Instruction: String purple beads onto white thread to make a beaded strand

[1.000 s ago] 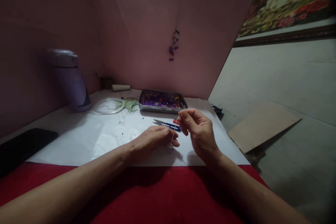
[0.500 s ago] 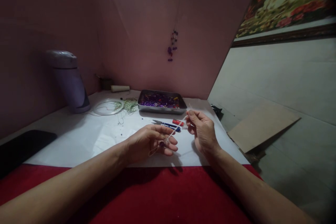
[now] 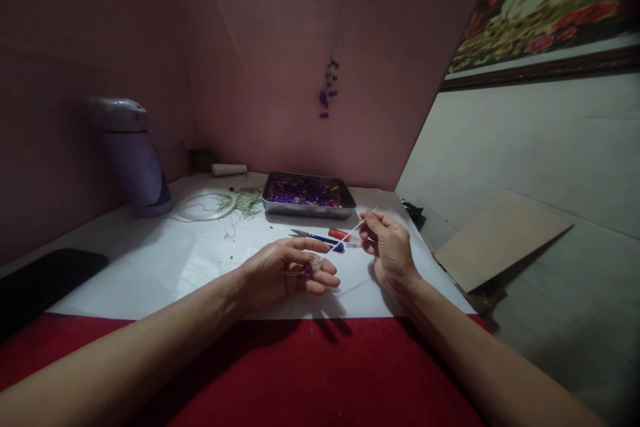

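My left hand (image 3: 295,267) is turned palm up over the white sheet, with small clear and purple beads (image 3: 314,265) resting at its fingers. From these beads a pale cord (image 3: 346,236) runs taut up to the right. Its far end is pinched between the thumb and fingers of my right hand (image 3: 387,243). Whether the left thumb presses on the beads is hard to see. Just behind the cord lie dark blue thread snips (image 3: 317,238) and a red-ended tool (image 3: 340,234).
A metal tray (image 3: 310,211) of purple beads stands behind the hands. Further left are a white ring (image 3: 207,216), green threads (image 3: 249,201), a purple bottle (image 3: 133,160) and a dark flat object (image 3: 55,277). Beads hang on the pink partition (image 3: 260,80). Red cloth (image 3: 310,373) covers the near edge.
My right hand has moved slightly right, drawing the cord straighter. The loop and beads at my left hand have shifted, and the purple bead shows less.
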Demonstrator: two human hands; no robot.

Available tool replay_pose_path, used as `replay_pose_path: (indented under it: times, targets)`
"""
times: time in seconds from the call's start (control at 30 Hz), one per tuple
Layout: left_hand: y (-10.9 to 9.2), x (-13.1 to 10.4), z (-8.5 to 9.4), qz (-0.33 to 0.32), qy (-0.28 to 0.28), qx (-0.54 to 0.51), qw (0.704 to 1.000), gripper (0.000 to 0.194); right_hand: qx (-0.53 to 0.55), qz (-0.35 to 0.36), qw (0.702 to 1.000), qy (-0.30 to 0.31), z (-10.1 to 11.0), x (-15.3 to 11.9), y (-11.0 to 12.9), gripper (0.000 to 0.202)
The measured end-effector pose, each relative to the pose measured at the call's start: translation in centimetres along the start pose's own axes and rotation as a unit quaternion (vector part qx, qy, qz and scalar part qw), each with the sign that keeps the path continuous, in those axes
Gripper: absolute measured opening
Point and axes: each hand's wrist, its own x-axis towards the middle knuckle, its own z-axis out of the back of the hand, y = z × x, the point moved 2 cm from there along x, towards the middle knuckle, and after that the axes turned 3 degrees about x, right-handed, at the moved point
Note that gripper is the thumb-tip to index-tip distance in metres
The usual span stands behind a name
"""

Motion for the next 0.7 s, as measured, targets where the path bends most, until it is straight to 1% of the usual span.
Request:
replay_pose_path:
  times: [0.27,0.47,0.7]
  targets:
    - [0.09,-0.15,-0.05,-0.004,0.008,-0.015,1.0,0.027,0.002,0.001,1.0,-0.016,0.14,0.16,0.14,0.023]
    - [0.18,0.09,0.32,-0.024,-0.011,0.016,1.0,0.033,-0.003,0.01,1.0,-0.025,0.29,0.35,0.23,0.024]
    - [0.2,0.12,0.2,-0.036,-0.025,0.043,0.998,0.026,-0.001,0.034,0.999,-0.022,0.54,0.69,0.7,0.022]
